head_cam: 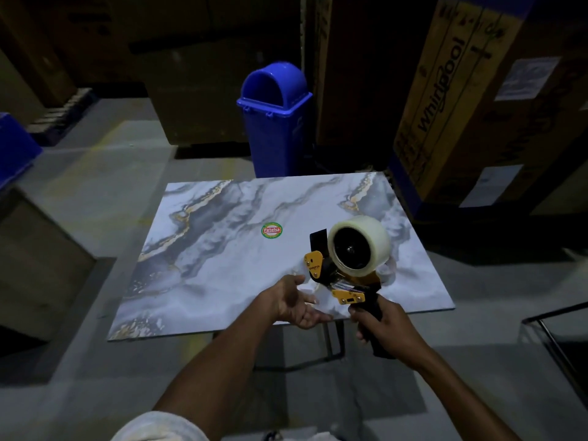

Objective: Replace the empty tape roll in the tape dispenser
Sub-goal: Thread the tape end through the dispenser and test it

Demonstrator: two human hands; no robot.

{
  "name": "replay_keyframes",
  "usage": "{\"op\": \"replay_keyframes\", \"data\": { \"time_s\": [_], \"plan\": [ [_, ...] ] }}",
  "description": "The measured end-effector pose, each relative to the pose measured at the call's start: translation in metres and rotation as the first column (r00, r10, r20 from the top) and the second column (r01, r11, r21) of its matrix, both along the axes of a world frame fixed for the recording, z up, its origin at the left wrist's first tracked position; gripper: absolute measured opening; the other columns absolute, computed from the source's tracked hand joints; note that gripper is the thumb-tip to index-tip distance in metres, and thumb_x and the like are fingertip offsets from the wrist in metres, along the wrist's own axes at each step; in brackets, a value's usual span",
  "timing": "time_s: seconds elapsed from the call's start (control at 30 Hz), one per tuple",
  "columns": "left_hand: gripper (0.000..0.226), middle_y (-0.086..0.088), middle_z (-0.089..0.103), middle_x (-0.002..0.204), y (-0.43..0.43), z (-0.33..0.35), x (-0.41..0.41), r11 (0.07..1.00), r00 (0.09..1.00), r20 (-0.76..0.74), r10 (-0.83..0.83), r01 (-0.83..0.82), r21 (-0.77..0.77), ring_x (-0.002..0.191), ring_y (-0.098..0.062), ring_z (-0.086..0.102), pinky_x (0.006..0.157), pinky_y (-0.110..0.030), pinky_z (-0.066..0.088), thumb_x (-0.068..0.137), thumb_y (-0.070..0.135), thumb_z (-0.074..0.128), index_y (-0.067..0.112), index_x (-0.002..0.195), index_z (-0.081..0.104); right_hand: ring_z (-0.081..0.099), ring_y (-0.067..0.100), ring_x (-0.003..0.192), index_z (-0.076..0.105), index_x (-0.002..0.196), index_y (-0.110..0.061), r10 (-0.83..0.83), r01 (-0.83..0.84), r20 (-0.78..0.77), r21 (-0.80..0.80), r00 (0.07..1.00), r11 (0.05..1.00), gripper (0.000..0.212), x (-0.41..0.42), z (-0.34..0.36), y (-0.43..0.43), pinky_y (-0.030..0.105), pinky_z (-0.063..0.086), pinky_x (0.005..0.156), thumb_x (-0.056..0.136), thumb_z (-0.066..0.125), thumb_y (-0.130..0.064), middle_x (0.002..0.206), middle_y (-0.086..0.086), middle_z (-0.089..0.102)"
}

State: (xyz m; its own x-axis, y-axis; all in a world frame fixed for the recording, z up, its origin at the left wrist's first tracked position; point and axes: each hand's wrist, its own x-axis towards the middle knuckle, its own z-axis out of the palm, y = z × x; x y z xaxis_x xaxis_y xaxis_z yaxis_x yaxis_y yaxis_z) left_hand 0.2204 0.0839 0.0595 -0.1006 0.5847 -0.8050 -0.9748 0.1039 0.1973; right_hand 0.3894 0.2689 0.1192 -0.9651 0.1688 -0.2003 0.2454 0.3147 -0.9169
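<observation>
1. A yellow and black tape dispenser point(342, 275) is being held upright over the near right part of the table point(222, 265), with a roll of clear tape point(359, 241) seated on its hub.
2. The black handle is being gripped by the right hand point(383, 326), whose fingers point(358, 315) are being kept wrapped closed around it.
3. The left hand point(299, 302) is being held palm up just beside the dispenser's front end, its fingers point(318, 318) spread open and gripping nothing.
4. A round red and green sticker point(271, 230) is being shown near the middle of the marble-patterned table top.
5. A blue swing-lid dustbin point(275, 122) is being seen on the floor beyond the far edge of the table.
6. Large cardboard cartons, one printed "Whirlpool" point(445, 90), are being seen stacked at the right.
</observation>
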Motion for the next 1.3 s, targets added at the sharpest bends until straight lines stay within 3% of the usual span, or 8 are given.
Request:
{"op": "replay_keyframes", "data": {
  "time_s": [0.17,0.33,0.47,0.67,0.8,0.93,1.1,1.3],
  "plan": [
    [0.046,-0.035,0.063,0.111,0.004,-0.004,0.007,0.997,0.997,-0.007,0.081,-0.081,0.021,0.077,-0.043,0.07,0.062,-0.038,0.058,0.102,0.039,0.04,0.0,0.124,0.048,0.071,0.031,0.06,0.065,0.095,-0.013,-0.02,0.019,-0.022,-0.015,1.0,1.0,0.005,0.007,0.0,0.0,0.035,0.057,0.058,0.097,0.067,-0.017,0.069,0.017,0.072],
    [0.018,-0.014,0.061,0.077,-0.001,0.006,0.012,0.99,0.987,-0.101,0.128,-0.12,0.076,0.058,-0.022,0.061,0.058,-0.025,0.052,0.083,0.008,0.05,-0.001,0.095,0.06,0.07,0.032,0.061,0.065,0.096,-0.006,-0.046,0.045,-0.036,-0.047,0.998,0.998,0.006,0.013,-0.005,0.0,0.037,0.056,0.057,0.096,0.067,-0.012,0.078,0.021,0.071],
    [0.027,-0.007,0.052,0.065,-0.013,0.008,-0.005,0.989,0.978,-0.149,0.144,-0.14,0.038,0.051,-0.015,0.05,0.052,-0.02,0.042,0.1,0.023,0.052,0.003,0.083,0.059,0.067,0.028,0.059,0.064,0.098,-0.003,-0.053,0.049,-0.047,-0.068,0.998,0.996,0.007,0.018,-0.005,-0.001,0.035,0.055,0.056,0.097,0.066,-0.01,0.079,0.02,0.07],
    [0.05,-0.009,0.055,0.079,-0.028,0.038,-0.023,0.99,0.954,-0.275,0.121,-0.134,-0.03,0.06,-0.014,0.054,0.049,-0.023,0.051,0.094,0.045,0.069,0.003,0.118,0.056,0.068,0.027,0.062,0.064,0.099,-0.002,-0.049,0.047,-0.013,-0.149,0.999,0.988,0.009,0.025,-0.007,-0.004,0.034,0.057,0.059,0.097,0.066,-0.011,0.071,0.009,0.07],
    [0.042,-0.014,0.064,0.088,-0.04,0.06,-0.025,0.993,0.941,-0.323,0.103,-0.115,-0.017,0.074,-0.02,0.065,0.063,-0.032,0.06,0.081,0.022,0.079,0.0,0.112,0.06,0.066,0.029,0.059,0.062,0.098,0.001,-0.068,0.064,-0.013,-0.195,0.998,0.979,0.012,0.028,-0.008,-0.005,0.033,0.056,0.055,0.097,0.065,-0.01,0.066,0.016,0.067],
    [0.017,-0.017,0.07,0.083,-0.049,0.072,-0.029,0.995,0.918,-0.388,0.079,-0.096,-0.024,0.082,-0.023,0.064,0.067,-0.033,0.063,0.097,-0.003,0.057,-0.005,0.113,0.064,0.066,0.029,0.06,0.062,0.1,-0.001,-0.05,0.049,-0.003,-0.165,0.999,0.985,0.006,0.033,-0.012,-0.001,0.034,0.056,0.056,0.098,0.063,-0.007,0.066,0.016,0.068],
    [0.02,-0.014,0.068,0.081,-0.043,0.075,-0.029,0.988,0.832,-0.552,-0.05,-0.041,-0.152,0.076,-0.022,0.066,0.063,-0.029,0.063,0.098,-0.014,0.05,-0.004,0.105,0.066,0.067,0.024,0.059,0.065,0.1,-0.003,-0.015,0.016,0.013,-0.104,1.0,0.994,0.003,0.042,-0.023,0.001,0.039,0.054,0.06,0.097,0.063,-0.005,0.064,0.01,0.069],
    [0.012,-0.012,0.073,0.077,-0.025,0.071,-0.022,0.935,0.612,-0.758,-0.227,-0.079,-0.344,0.063,-0.016,0.072,0.061,-0.025,0.062,0.088,-0.009,0.071,0.002,0.092,0.073,0.051,0.0,0.047,0.065,0.102,-0.024,-0.024,0.024,-0.002,-0.03,1.0,0.999,0.019,0.06,-0.039,-0.006,0.013,0.041,0.049,0.095,0.067,-0.007,0.057,-0.003,0.062]
  ]
}}
